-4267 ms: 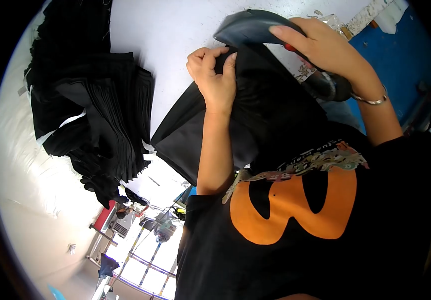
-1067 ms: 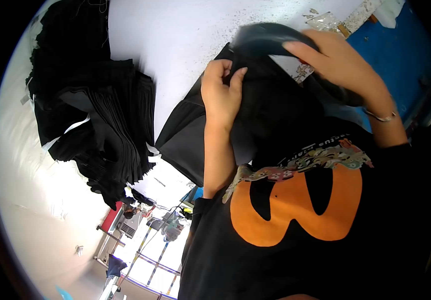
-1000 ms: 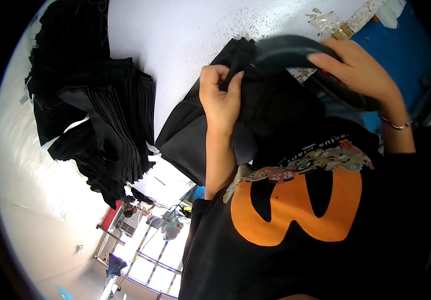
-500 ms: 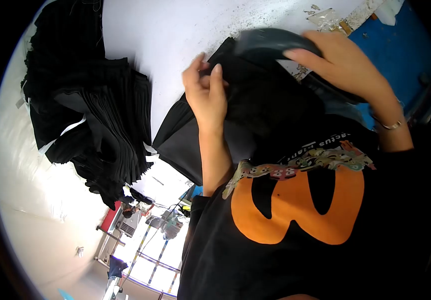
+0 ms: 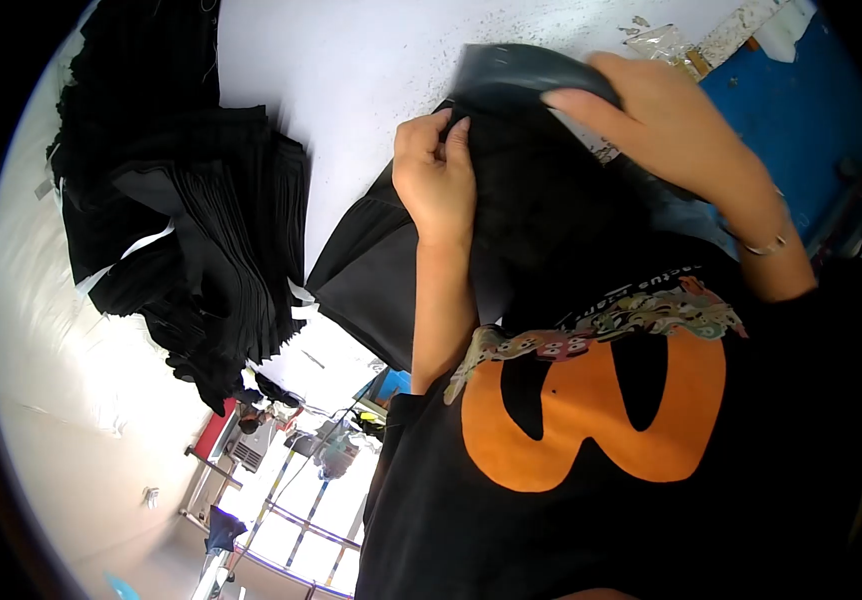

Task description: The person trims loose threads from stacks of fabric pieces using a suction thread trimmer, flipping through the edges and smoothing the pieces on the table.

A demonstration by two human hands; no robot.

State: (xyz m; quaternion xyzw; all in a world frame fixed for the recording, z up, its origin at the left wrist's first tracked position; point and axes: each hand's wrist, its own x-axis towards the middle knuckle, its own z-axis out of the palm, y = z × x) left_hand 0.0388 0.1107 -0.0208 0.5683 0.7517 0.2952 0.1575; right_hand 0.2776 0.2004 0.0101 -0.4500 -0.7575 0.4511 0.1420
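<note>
My right hand [image 5: 666,120] is wrapped round a smooth, dark grey, curved hand tool [image 5: 526,75], somewhat blurred; its exact kind I cannot make out. The tool's far end lies over the upper edge of some black fabric [image 5: 561,185]. Just left of that end, my left hand [image 5: 438,180] pinches the fabric's edge between thumb and fingers. Folded black cloth [image 5: 371,290] spreads out below and left of my left wrist.
A thick stack of black fabric pieces [image 5: 241,230] with white strips stands at the left on the white table [image 5: 351,60]. Clear plastic scraps [image 5: 661,45] and debris lie at the top right, beside a blue surface [image 5: 751,110].
My left hand has moved slightly up and right, and its fingers have closed on the fabric edge. The tool in my right hand has shifted a little left and up.
</note>
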